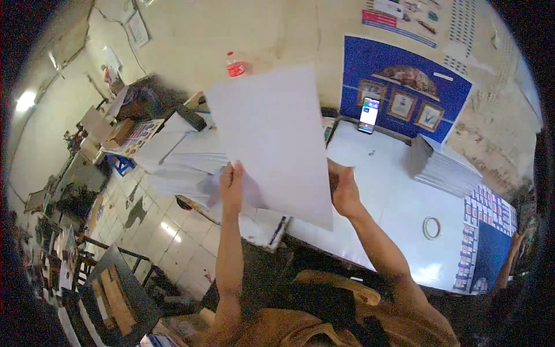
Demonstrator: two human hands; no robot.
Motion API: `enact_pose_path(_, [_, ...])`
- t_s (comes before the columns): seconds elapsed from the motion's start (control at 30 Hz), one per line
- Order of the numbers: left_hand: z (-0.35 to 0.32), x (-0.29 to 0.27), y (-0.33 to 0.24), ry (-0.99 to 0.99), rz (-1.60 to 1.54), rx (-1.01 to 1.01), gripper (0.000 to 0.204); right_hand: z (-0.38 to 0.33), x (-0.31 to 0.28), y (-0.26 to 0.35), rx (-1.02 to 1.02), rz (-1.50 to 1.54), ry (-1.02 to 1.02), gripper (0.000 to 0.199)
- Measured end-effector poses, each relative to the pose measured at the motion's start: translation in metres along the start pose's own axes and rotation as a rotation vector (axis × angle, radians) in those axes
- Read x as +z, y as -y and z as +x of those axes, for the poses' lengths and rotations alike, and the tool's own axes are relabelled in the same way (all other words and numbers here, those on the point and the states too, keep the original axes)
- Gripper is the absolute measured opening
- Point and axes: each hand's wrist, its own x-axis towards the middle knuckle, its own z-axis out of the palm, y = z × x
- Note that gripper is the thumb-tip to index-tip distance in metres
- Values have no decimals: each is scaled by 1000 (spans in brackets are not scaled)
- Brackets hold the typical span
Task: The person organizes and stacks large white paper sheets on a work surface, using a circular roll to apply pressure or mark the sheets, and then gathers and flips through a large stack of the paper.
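A large white sheet of paper (272, 139) is held up in front of me, tilted over the table; whether it is one sheet or several together I cannot tell. My left hand (232, 182) grips its left edge, thumb on the front face. At the lower right edge is my right hand (346, 194), its thumb off the paper's face and its fingers mostly hidden behind the paper. Just left of the held paper, a spread pile of white sheets (173, 165) lies partly behind my left hand.
On the white table (370, 231) sit a lit phone (368, 115) against the wall, a stack of paper (442, 168) and a tape roll (431, 228). A red-labelled bottle (235, 65) stands behind the sheet. Left is tiled floor (167, 231) with a dark chair (118, 289).
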Motion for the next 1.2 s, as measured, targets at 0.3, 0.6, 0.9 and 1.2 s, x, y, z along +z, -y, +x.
enact_pose_path(0.3, [-56, 110, -24, 97, -566, -298, 47, -60, -51, 20, -34, 142, -41, 70])
enact_pose_path(0.6, [-87, 101, -49, 174, -838, -580, 53, -53, -65, 34, 350, 35, -114, 33])
enact_pose_path(0.9, [-148, 33, -105, 432, -518, -331, 52, -50, -21, -22, 295, 283, 4, 28])
enact_pose_path(1.2, [-183, -33, -109, 567, -508, -437, 55, -58, -79, 2, 590, -267, -549, 58])
